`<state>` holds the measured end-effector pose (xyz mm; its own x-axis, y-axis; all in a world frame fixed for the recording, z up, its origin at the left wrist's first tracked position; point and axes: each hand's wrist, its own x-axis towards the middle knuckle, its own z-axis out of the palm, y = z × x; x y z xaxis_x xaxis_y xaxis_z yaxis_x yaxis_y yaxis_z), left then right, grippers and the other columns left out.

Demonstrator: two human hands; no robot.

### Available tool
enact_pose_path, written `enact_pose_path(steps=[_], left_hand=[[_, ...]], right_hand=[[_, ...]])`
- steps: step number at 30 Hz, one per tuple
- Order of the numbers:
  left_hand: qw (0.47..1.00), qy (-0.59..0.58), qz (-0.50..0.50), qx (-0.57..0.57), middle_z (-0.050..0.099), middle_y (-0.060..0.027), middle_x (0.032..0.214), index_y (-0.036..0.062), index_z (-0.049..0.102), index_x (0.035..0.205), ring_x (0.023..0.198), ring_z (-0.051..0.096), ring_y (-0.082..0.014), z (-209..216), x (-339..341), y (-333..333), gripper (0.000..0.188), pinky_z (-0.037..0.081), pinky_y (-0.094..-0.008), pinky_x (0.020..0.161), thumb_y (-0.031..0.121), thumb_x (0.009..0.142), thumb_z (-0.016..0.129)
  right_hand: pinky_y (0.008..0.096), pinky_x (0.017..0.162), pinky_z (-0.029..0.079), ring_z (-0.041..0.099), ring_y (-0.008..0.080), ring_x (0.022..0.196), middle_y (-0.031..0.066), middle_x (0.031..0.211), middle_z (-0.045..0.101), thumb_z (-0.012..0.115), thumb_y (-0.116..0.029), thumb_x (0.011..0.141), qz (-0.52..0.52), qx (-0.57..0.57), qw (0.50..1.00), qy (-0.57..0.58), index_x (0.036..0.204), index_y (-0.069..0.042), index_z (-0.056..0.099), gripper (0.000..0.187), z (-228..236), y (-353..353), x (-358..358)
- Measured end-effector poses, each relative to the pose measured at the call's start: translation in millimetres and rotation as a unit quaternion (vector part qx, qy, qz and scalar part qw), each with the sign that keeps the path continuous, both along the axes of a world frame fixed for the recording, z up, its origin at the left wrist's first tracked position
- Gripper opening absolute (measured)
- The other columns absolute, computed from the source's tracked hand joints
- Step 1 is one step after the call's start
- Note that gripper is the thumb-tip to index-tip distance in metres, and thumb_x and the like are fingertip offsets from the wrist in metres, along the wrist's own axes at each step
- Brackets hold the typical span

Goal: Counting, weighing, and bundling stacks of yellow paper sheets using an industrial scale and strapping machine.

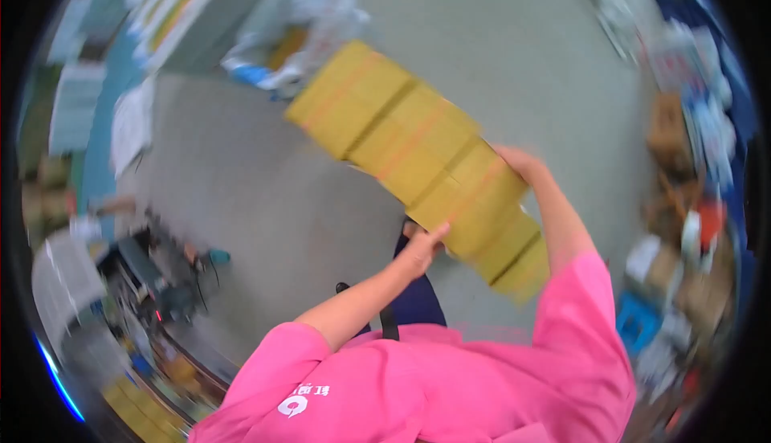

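Observation:
A row of several yellow-brown cardboard boxes [414, 142], pressed end to end with reddish stripes on top, stretches diagonally in front of me above the floor. My left hand [424, 250] grips the near left side of the row, thumb on top and the other fingers beneath the edge. On the opposite side my right hand [522, 163] is closed against the boxes, its fingertips partly hidden. The row's near end lies close to my right forearm, and its far end reaches toward a plastic bag. Motion smears the boxes slightly.
A white and blue plastic bag [293, 33] and a stack of white slabs or boxes [205, 9] stand at the far left. A dark machine [148, 270] and a pale chair [68, 282] are at left. Bags, cartons and a blue crate [637, 322] line the right side.

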<state>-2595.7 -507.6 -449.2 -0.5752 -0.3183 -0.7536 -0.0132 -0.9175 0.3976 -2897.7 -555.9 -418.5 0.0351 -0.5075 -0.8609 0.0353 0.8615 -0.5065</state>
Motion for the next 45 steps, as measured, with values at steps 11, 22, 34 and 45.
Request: enact_pose_path(steps=[11,22,34,45], left_hand=[[0.940,-0.217,0.221,-0.141,0.035,-0.0190,0.150,0.0141,0.009,0.156,0.122,0.053,-0.0296,69,292,2,0.095,0.046,-0.0447,0.099,0.044,0.088,0.068],[0.719,-0.261,0.643,0.026,0.055,-0.0147,0.121,0.0052,0.044,0.134,0.100,0.061,-0.0254,60,620,285,0.057,0.054,-0.0371,0.078,0.038,0.092,0.063],[0.528,-0.251,0.807,0.082,0.061,-0.0128,0.109,0.0007,0.054,0.123,0.094,0.064,-0.0230,31,743,438,0.044,0.055,-0.0377,0.080,0.033,0.093,0.060],[0.437,-0.239,0.773,0.392,0.062,-0.0116,0.090,0.0014,0.060,0.104,0.080,0.064,-0.0261,-1,835,515,0.036,0.052,-0.0418,0.062,0.034,0.089,0.064]], right_hand=[[0.0402,0.080,0.054,0.066,0.0260,0.096,0.0154,0.112,0.066,0.044,-0.019,0.096,-0.115,-0.352,0.840,0.396,0.115,0.004,0.061,0.034,-82,5,-28],[0.0393,0.075,0.054,0.067,0.0255,0.090,0.0153,0.108,0.067,0.045,-0.019,0.096,0.238,-0.413,0.868,0.138,0.114,0.003,0.061,0.033,-19,-194,502],[0.0384,0.070,0.055,0.068,0.0250,0.084,0.0151,0.104,0.069,0.045,-0.020,0.095,0.538,-0.245,0.806,-0.035,0.111,0.002,0.062,0.032,-80,-106,1002],[0.0358,0.059,0.053,0.068,0.0227,0.072,0.0145,0.095,0.070,0.047,-0.020,0.094,0.695,-0.043,0.716,-0.058,0.107,0.000,0.063,0.029,-100,-14,1266]])
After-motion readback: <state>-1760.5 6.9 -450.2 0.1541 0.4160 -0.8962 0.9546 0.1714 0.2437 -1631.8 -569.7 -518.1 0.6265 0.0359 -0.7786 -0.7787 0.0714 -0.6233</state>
